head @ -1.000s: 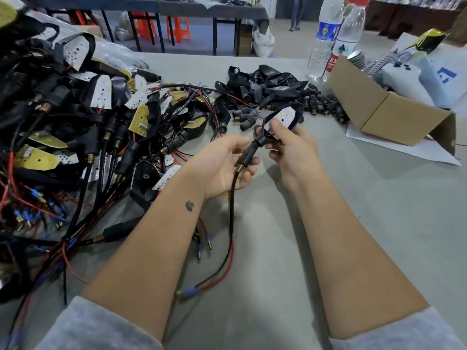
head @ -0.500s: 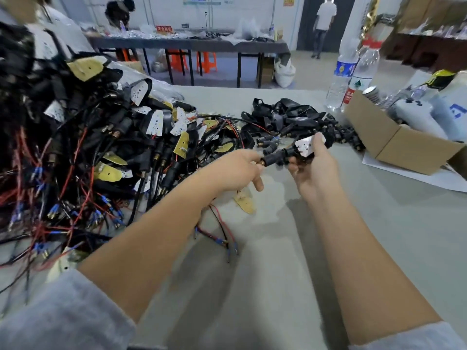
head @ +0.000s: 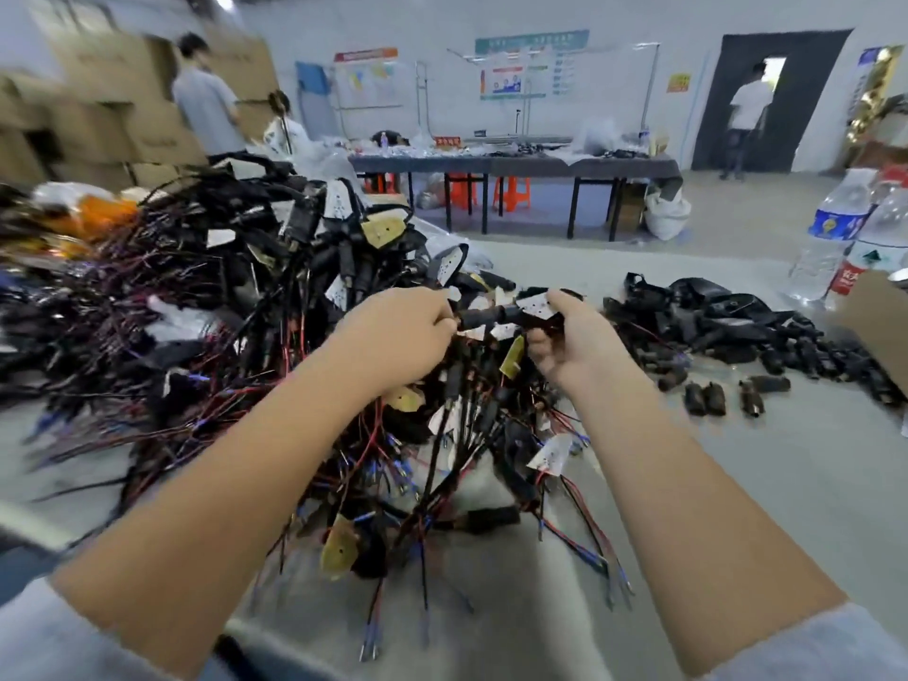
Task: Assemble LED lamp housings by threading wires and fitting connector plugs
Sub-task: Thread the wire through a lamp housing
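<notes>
1. Left hand (head: 393, 336) was curled round the black stem (head: 484, 317) of a lamp (head: 521, 312), fingers closed on it; the lamp was held level above the wire heap (head: 236, 346).
2. Right hand (head: 565, 346) gripped the lamp's head end; thumb lay on the white LED board (head: 538, 306); lower fingers were curled under, what they touched I couldn't tell.
3. Both hands were near each other, with the lamp bridging the gap between them.
4. The heap filled the left and centre of the table (head: 737, 508): black stems, red/black leads with blue terminals, white and yellow boards.
5. Loose black housings (head: 712, 312) lay to the right of the hands; a few single ones sat apart, nearer the viewer.
6. Two water bottles (head: 835, 233) stood at far right, beside a cardboard box (head: 879, 317).
7. The frame was motion-blurred, so fine detail was unreadable.
</notes>
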`<state>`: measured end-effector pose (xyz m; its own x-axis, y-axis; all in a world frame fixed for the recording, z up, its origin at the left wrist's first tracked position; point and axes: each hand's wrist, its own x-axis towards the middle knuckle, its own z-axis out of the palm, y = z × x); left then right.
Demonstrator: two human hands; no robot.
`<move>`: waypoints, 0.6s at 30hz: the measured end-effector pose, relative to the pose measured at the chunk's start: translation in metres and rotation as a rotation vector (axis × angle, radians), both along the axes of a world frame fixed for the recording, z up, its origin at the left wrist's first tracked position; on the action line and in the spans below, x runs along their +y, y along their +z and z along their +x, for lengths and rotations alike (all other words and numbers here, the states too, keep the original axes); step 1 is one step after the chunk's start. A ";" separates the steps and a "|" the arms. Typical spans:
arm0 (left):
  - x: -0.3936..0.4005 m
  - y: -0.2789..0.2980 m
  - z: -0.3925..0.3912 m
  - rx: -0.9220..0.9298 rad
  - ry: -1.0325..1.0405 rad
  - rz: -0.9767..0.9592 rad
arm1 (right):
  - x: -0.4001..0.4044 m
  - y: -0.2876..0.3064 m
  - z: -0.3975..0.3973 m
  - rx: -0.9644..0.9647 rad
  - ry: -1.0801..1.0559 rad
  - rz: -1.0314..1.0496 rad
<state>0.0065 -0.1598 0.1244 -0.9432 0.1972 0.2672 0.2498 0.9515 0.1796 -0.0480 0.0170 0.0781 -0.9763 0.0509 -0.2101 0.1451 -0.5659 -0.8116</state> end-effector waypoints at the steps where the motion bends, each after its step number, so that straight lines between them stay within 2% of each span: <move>1: -0.015 0.001 -0.003 0.006 0.037 0.006 | -0.016 0.006 -0.004 0.006 0.026 -0.017; 3: -0.040 0.004 -0.011 0.073 0.136 0.063 | -0.044 0.019 -0.011 0.071 0.072 -0.121; 5: -0.059 0.005 -0.020 0.216 0.237 0.167 | -0.063 0.032 -0.017 0.208 0.161 -0.248; 8: -0.076 -0.002 -0.033 0.375 0.338 0.225 | -0.076 0.037 -0.020 0.311 0.256 -0.262; 14: -0.085 -0.040 -0.049 0.326 0.455 0.079 | -0.036 -0.003 -0.012 0.232 0.265 -0.267; 18: -0.077 -0.037 -0.050 0.395 0.540 -0.005 | 0.022 -0.025 -0.003 0.195 0.098 -0.237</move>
<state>-0.0439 -0.2364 0.0875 -0.7411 -0.2731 0.6133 -0.2157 0.9619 0.1677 -0.0510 0.0388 0.0536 -0.9972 -0.0736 -0.0135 0.0633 -0.7338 -0.6764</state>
